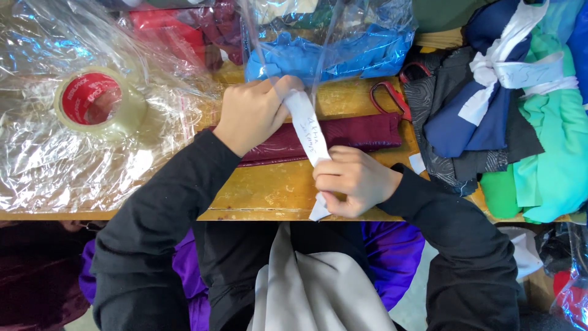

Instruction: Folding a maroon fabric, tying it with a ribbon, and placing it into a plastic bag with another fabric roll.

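Holding one white paper strip (308,132) | left hand (252,113) | right hand (349,179)

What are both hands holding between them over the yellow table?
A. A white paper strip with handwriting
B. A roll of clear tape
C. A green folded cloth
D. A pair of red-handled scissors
A: the left hand pinches the upper end and the right hand the lower end of the white paper strip, above the maroon cloth.
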